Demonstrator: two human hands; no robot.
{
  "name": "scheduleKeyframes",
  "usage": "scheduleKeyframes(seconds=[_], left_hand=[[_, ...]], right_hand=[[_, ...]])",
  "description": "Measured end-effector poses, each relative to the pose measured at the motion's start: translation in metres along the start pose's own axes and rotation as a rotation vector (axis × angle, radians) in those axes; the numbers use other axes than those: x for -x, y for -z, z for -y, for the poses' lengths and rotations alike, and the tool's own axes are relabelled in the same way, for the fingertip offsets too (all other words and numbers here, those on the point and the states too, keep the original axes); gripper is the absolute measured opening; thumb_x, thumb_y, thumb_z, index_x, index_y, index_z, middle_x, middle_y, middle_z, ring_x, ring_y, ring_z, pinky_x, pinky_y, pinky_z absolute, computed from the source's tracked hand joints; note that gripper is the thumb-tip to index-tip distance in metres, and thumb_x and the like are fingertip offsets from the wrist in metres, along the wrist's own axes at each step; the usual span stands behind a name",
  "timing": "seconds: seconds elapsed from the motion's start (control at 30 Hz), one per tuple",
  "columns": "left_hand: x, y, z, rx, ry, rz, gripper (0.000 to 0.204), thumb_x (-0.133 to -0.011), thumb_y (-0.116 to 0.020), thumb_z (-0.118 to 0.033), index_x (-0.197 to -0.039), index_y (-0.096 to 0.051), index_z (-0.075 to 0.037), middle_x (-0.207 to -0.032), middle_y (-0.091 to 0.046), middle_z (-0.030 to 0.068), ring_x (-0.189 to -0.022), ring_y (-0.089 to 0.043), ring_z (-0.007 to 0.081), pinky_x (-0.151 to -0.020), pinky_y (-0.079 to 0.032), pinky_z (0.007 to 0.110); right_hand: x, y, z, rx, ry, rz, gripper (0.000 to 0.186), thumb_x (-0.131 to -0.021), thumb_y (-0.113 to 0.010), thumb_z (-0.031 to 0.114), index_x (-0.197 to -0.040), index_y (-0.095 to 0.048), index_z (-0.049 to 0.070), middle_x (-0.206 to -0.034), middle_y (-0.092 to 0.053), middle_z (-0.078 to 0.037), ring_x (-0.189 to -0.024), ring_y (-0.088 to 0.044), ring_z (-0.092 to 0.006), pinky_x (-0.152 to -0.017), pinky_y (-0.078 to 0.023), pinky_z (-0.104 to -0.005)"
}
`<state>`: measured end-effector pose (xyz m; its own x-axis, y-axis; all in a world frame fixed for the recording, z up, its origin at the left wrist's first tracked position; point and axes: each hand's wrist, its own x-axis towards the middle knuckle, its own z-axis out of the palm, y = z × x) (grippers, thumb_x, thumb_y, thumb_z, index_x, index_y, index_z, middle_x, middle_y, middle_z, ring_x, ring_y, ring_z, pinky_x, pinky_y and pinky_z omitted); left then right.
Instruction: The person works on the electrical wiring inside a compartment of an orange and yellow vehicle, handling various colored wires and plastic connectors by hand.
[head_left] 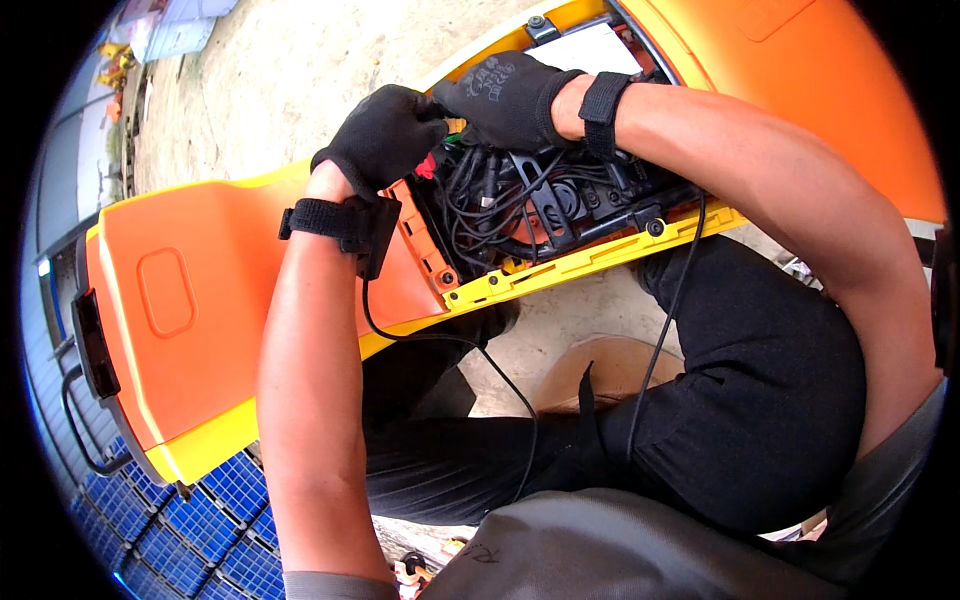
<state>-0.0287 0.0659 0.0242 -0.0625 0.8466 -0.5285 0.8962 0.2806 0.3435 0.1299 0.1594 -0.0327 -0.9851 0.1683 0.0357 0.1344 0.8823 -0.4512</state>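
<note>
Both my hands wear black work gloves and meet at the far left corner of an open compartment in an orange and yellow machine body (pixel 225 265). My left hand (pixel 388 135) is closed, its fingertips mostly hidden, beside a small yellow piece (pixel 456 126). Pressed close against it from the right, my right hand (pixel 508 100) also has curled fingers; what they grip is covered. Just below the left hand shows a red connector-like piece (pixel 427 166). A tangle of black cables (pixel 480 205) fills the compartment, next to a black metal bracket (pixel 545 200).
A white flat sheet (pixel 590 50) lies behind my right hand. Yellow rails (pixel 590 262) edge the compartment. Thin black cords (pixel 508 385) hang from my wrist straps across the near side. Blue plastic crates (pixel 205 520) stand at the lower left. A round brown object (pixel 610 372) sits between my legs.
</note>
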Motion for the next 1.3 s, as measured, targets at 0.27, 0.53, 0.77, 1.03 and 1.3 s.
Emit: scheduleKeyframes(seconds=[0.27,0.53,0.77,1.03,1.3], left_hand=[[-0.003,-0.003,0.006,0.072,-0.002,-0.002,0.022,-0.086,-0.067,-0.017,-0.098,-0.070,0.001,-0.077,-0.070,0.0137,-0.069,-0.062,0.0199,-0.069,-0.051,0.034],[0.000,-0.004,-0.007,-0.022,-0.051,-0.014,0.022,-0.088,-0.065,-0.019,-0.098,-0.070,0.001,-0.078,-0.068,0.0208,-0.066,-0.064,0.0252,-0.069,-0.051,0.037],[0.000,-0.020,-0.005,-0.090,-0.059,-0.100,0.026,-0.085,-0.063,-0.021,-0.100,-0.069,-0.001,-0.082,-0.066,0.0237,-0.076,-0.066,0.0380,-0.072,-0.052,0.042],[0.016,-0.019,-0.007,-0.033,-0.023,-0.187,0.022,-0.088,-0.062,-0.020,-0.092,-0.069,0.001,-0.080,-0.067,0.0204,-0.072,-0.066,0.0339,-0.069,-0.051,0.038],[0.025,-0.021,-0.007,0.083,0.002,-0.292,0.019,-0.088,-0.063,-0.018,-0.090,-0.068,0.000,-0.074,-0.065,0.0180,-0.067,-0.064,0.0288,-0.067,-0.050,0.037]], right_hand=[[0.001,0.004,0.003,-0.008,0.037,-0.014,0.029,-0.083,-0.063,0.012,-0.109,-0.061,0.000,-0.094,-0.069,-0.022,-0.094,-0.068,-0.0368,-0.080,-0.054,-0.0443],[0.003,-0.011,-0.005,0.043,0.058,-0.032,0.036,-0.087,-0.064,0.021,-0.118,-0.056,0.006,-0.092,-0.069,-0.020,-0.091,-0.067,-0.0358,-0.081,-0.052,-0.0440],[-0.011,0.021,0.001,-0.127,0.015,0.249,0.029,-0.083,-0.066,0.015,-0.111,-0.066,0.005,-0.105,-0.068,-0.019,-0.100,-0.065,-0.0333,-0.090,-0.051,-0.0415],[-0.014,0.003,-0.011,0.044,0.068,0.181,0.024,-0.088,-0.062,0.017,-0.106,-0.069,0.004,-0.103,-0.066,-0.019,-0.094,-0.066,-0.0322,-0.087,-0.051,-0.0404],[-0.020,0.022,0.001,0.058,-0.008,0.343,0.020,-0.090,-0.060,0.019,-0.100,-0.070,0.005,-0.081,-0.069,-0.014,-0.082,-0.068,-0.0286,-0.079,-0.053,-0.0400]])
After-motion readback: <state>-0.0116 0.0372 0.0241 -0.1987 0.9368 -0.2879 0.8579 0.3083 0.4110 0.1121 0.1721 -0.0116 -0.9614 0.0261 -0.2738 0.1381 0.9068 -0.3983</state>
